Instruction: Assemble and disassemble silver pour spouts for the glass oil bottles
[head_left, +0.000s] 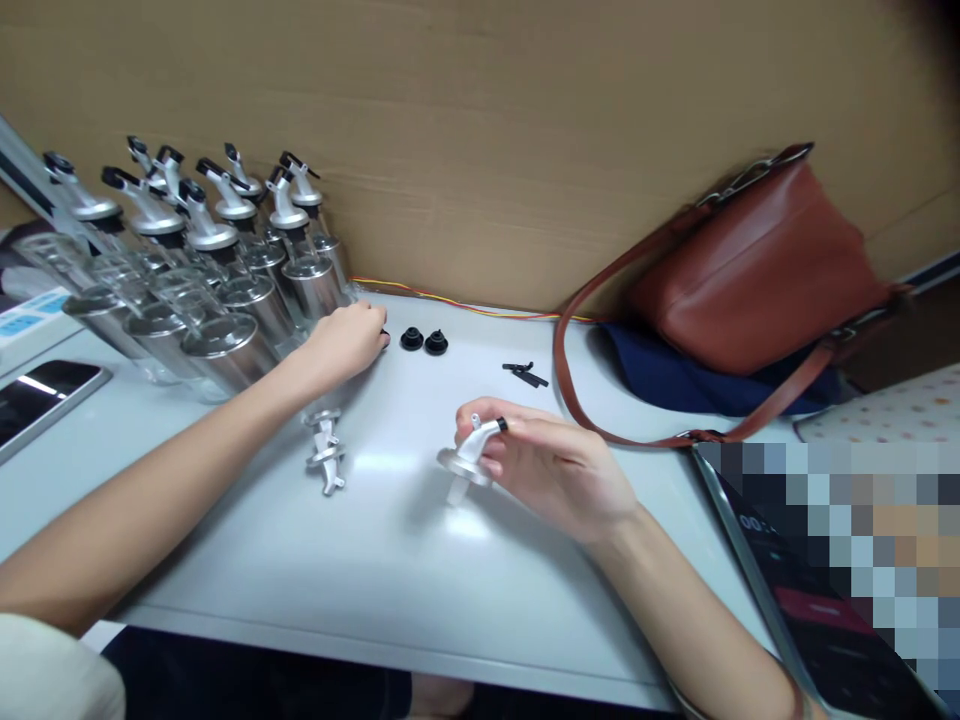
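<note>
Head view: the right hand [551, 465] grips a silver metal pourer spout with a black tip [471, 455] just above the grey table [390, 560], while the left hand [346, 340], fingers curled (contents not discernible), rests by two black rubber stoppers [422, 341] near the glass dispenser bottles [217, 290].

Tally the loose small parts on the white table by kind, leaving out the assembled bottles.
Silver pourer spouts: 3, one in the right hand at, two lying at
Black round seals: 2
Black clips: 2
Total: 7
</note>
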